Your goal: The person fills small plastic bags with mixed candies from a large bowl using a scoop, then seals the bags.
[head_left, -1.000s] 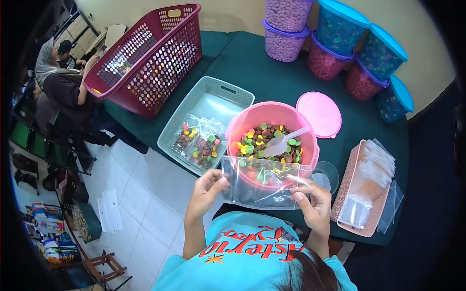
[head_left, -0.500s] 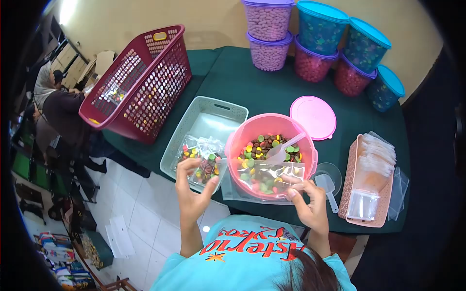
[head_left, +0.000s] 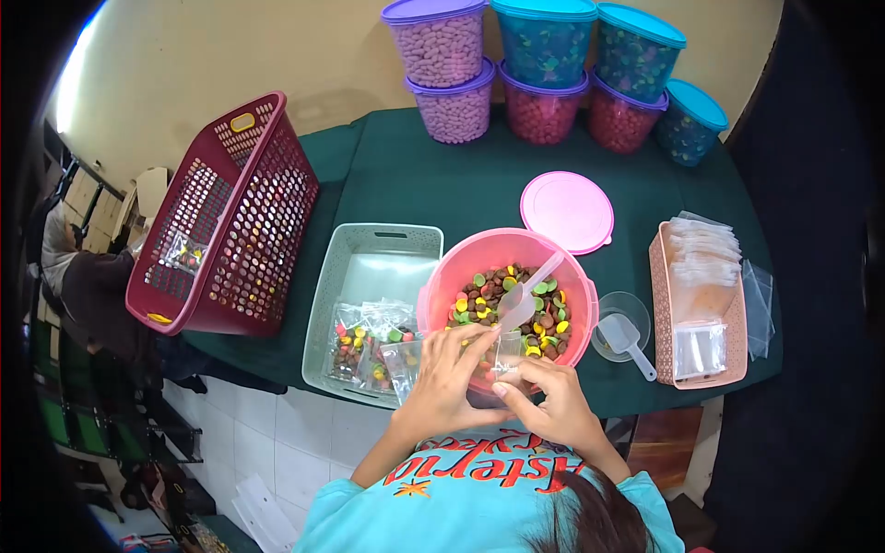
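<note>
My left hand (head_left: 441, 376) and my right hand (head_left: 553, 398) are close together over the near rim of a pink tub (head_left: 579, 263). A clear plastic bag (head_left: 506, 352) is between them, partly hidden by my fingers. My right thumb and fingers pinch its edge, while my left fingers hold its other side. The tub contains brown, green and yellow candies (head_left: 546, 324). A translucent scoop (head_left: 519, 306) rests on them, handle toward the far rim. To the left, filled clear bags (head_left: 355, 346) lie in a pale green tray (head_left: 323, 276).
A maroon laundry basket (head_left: 253, 240) stands at left, near a person (head_left: 97, 295). Stacked candy tubs (head_left: 544, 115) line the back. A pink lid (head_left: 567, 212), a small scoop (head_left: 625, 339) on a clear bowl (head_left: 641, 309), and a basket (head_left: 659, 304) of empty bags occupy the right side.
My hands have come together over the tub's near rim, gathering the bag that was stretched out flat under my right hand. The camera view has shifted.
</note>
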{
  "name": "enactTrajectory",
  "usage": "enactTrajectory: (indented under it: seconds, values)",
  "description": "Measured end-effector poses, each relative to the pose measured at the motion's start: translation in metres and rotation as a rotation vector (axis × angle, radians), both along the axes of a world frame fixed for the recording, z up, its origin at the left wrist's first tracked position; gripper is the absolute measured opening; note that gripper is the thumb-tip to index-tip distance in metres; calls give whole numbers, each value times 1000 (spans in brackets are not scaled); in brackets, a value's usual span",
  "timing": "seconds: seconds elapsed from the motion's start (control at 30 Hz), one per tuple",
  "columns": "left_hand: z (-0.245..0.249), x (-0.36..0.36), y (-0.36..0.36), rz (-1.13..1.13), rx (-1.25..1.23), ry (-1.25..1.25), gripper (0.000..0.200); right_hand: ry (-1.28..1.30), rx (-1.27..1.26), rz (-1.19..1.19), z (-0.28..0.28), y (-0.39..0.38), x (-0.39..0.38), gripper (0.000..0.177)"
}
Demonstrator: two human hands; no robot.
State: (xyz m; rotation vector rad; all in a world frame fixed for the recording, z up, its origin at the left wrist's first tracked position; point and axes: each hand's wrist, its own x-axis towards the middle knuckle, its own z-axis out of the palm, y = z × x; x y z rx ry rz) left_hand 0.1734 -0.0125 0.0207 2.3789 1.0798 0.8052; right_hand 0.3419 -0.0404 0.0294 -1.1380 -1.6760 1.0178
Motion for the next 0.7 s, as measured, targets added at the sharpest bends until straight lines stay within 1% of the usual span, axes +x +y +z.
enactTrajectory:
  seconds: [0.07, 0.13, 0.17, 0.2, 0.23, 0.3, 0.33, 0.4, 0.43, 0.5, 0.53, 0.6, 0.63, 0.7]
  values:
    - [0, -7, 6, -2, 4, 1, 86, 28, 26, 19, 2, 7, -2, 11]
    - [-3, -14, 10, 26, -49, -121, 81, 145, 160, -21, 2, 15, 6, 10]
    - [-3, -18, 11, 50, -65, -130, 80, 196, 102, -96, 3, 20, 12, 9]
    - [-4, -23, 12, 47, -66, -134, 80, 203, 183, -177, -3, 29, 17, 9]
    - [-6, -27, 13, 65, -98, -164, 82, 156, 275, -211, 5, 40, 20, 7]
    - [-13, -35, 14, 77, -165, -237, 88, -115, 360, -221, 13, 65, 20, 11]
    - [-13, -37, 14, 74, -170, -236, 88, -116, 356, -224, 9, 75, 20, 11]
    - [-15, -42, 11, 60, -159, -259, 89, -660, 407, -102, -9, 92, 20, 26]
    - [-15, -45, 8, 59, -167, -253, 90, -659, 400, -98, -18, 96, 19, 26]
    - [-18, -49, 0, 77, -193, -290, 91, -1171, 251, 17, -28, 103, 18, 41]
    - [-20, -50, -3, 91, -213, -327, 91, -1172, 251, 24, -27, 105, 17, 41]
    - [-28, -54, -9, 96, -211, -346, 92, -1279, 110, 139, -22, 108, 16, 44]
    - [-32, -55, -12, 96, -208, -363, 93, -1283, 111, 148, -23, 109, 18, 44]
    - [-38, -54, -17, 105, -248, -405, 93, -1281, 233, 188, -27, 111, 22, 43]
